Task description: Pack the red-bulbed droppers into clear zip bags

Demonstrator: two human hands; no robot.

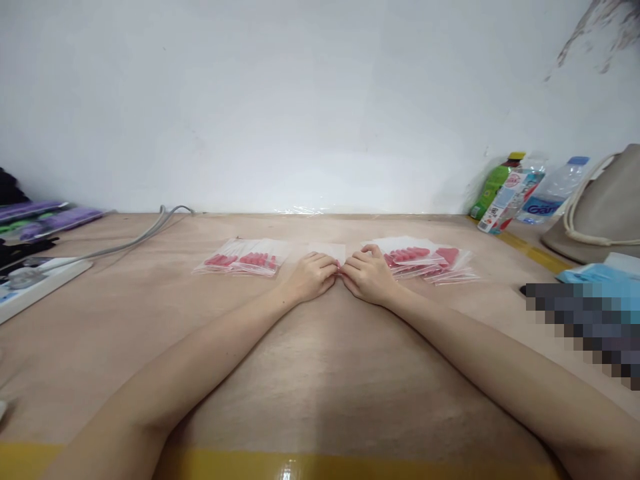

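Note:
My left hand [315, 275] and my right hand [367, 275] meet at the middle of the table, fingertips almost touching. Both are closed in a pinch on the near edge of a clear plastic bag [334, 251], whose flat far part shows behind the fingers. A bit of red shows between the fingertips; its shape is hidden. Left of my left hand lie overlapping clear bags with red pieces [243, 259]. Beside my right hand is a larger heap of similar bags with red pieces [425, 257], partly covered by that hand.
A power strip [50, 283] with a grey cable [125, 243] lies at the left, near purple packages [63, 220]. At the right stand a green bottle [493, 190], a carton [503, 203], a clear bottle [555, 193] and a beige bag [605, 207]. A white wall [300, 107] closes the back.

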